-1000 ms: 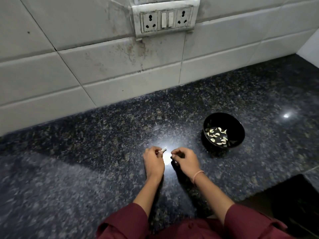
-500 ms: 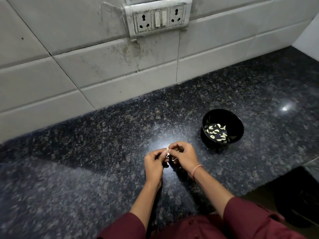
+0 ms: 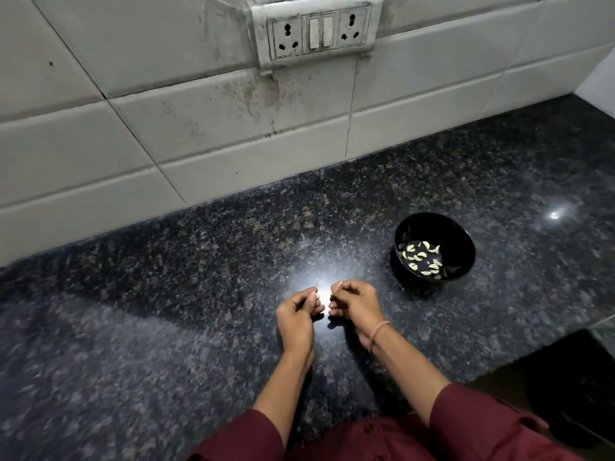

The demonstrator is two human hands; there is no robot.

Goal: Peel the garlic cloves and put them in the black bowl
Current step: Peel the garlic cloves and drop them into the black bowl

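A black bowl (image 3: 464, 241) stands on the dark granite counter (image 3: 166, 327) at the right, with several peeled garlic cloves (image 3: 422, 257) in its bottom. Just left of the bowl and nearer to me, both hands rest low over the counter, a small gap between them. My left hand (image 3: 298, 316) pinches a small pale garlic clove (image 3: 317, 293) with a thin strip of skin sticking up. My right hand (image 3: 356, 306) has curled fingers that pinch a pale bit of skin at its fingertips. A bright light spot on the counter blurs the clove.
A tiled wall with a socket and switch plate (image 3: 316, 31) rises behind the counter. The counter's front edge drops to a dark opening (image 3: 565, 394) at the lower right. Maroon sleeves (image 3: 482, 427) fill the bottom of the view.
Half a second ago the hands were joined on the clove; now they have drawn apart, the left keeping the clove and the right a bit of skin. The camera tilted slightly.
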